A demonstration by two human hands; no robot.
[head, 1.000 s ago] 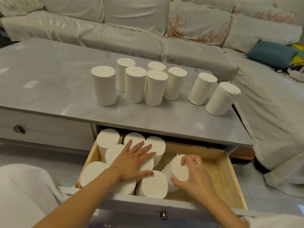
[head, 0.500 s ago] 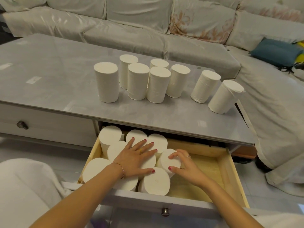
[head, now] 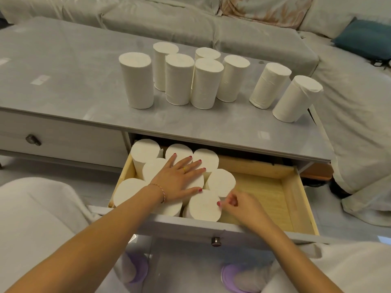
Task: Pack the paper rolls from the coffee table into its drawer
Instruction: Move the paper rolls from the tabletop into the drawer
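Several white paper rolls stand upright on the grey coffee table; the rightmost roll is near the table's right edge. Below, the wooden drawer is pulled out, its left half packed with upright rolls. My left hand lies flat, fingers spread, on top of the packed rolls. The newest roll stands at the right of the group. My right hand hovers just off it, fingers loosely curled and slightly blurred, holding nothing, beside the front roll.
The drawer's right half shows bare wood. A second, closed drawer with a knob is at the left. A covered sofa wraps behind and to the right, with a blue cushion. My slippered feet are below.
My right hand set the roll upright against the packed group, let go and drew back toward me. My left hand stayed pressed on the rolls. The view shifted closer.
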